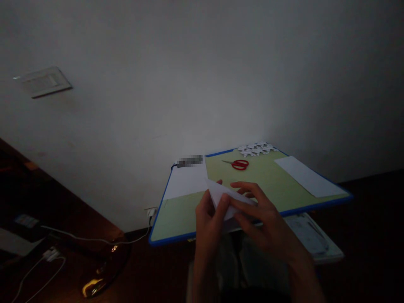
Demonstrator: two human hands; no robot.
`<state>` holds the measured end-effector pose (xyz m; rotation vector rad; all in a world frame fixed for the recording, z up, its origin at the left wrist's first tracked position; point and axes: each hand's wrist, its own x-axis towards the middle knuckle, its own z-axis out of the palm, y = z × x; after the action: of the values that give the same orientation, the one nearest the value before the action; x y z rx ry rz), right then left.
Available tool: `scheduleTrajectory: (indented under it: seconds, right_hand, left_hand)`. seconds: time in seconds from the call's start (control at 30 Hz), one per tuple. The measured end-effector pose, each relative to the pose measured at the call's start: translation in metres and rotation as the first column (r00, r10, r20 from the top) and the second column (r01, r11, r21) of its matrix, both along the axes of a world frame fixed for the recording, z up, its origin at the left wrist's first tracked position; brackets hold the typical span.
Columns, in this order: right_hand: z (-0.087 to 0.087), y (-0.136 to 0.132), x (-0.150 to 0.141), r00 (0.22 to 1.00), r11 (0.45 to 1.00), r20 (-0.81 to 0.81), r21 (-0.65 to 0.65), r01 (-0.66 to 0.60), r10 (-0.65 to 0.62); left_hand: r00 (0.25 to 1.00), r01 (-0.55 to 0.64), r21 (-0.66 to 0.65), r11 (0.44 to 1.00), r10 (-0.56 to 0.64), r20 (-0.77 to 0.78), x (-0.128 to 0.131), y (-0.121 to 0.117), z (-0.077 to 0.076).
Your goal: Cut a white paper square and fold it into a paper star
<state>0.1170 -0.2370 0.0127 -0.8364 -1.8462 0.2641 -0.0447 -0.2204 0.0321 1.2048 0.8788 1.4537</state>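
Note:
A folded piece of white paper (pixel 225 197), pointed at its upper left, is held up over the near edge of the table. My left hand (pixel 211 214) pinches it from the left, thumb on the face toward me. Against its right side rest the fingers of my right hand (pixel 263 216), some bent over the paper and some apart; part of the paper is hidden behind them. Beyond the hands, red-handled scissors (pixel 240 164) lie on the pale green tabletop (pixel 217 166). Several small folded white paper shapes (pixel 256 148) sit in a cluster at the far edge.
White sheets lie at the table's left (pixel 186 183) and a white sheet (pixel 307 174) at its right. A dark, partly blurred object (pixel 189 160) rests at the back left. The table has a blue rim (pixel 315 203). A wall socket with a plug (pixel 151 212) and cable is low at left.

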Motion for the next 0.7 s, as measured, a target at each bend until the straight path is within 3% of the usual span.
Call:
scheduleTrajectory:
  seconds: [0.17,0.33,0.47,0.6,0.7]
  right_hand:
    - [-0.002,0.004,-0.001,0.991,0.998,-0.120,0.024,0.057,-0.053]
    - [-0.002,0.006,0.000,0.979,0.995,-0.193,-0.083,0.050,-0.065]
    - [-0.004,0.011,-0.002,0.889,0.973,-0.431,-0.224,0.061,-0.155]
    - [-0.005,0.012,-0.006,0.746,0.937,-0.645,-0.338,-0.085,-0.165]
    - [-0.004,0.011,-0.006,0.721,0.943,-0.680,-0.313,-0.118,-0.135]
  left_hand:
    - [0.995,0.082,0.051,0.995,-0.079,-0.054,-0.004,0.002,-0.003]
    - [0.983,0.118,0.137,0.984,-0.096,-0.155,-0.003,0.003,-0.006]
    - [0.982,0.132,0.120,0.984,-0.113,-0.154,0.001,-0.001,-0.005]
    - [0.987,0.036,0.179,0.983,-0.007,-0.163,0.005,-0.001,-0.005]
    - [0.971,-0.070,0.258,0.964,0.125,-0.203,0.005,0.001,-0.006]
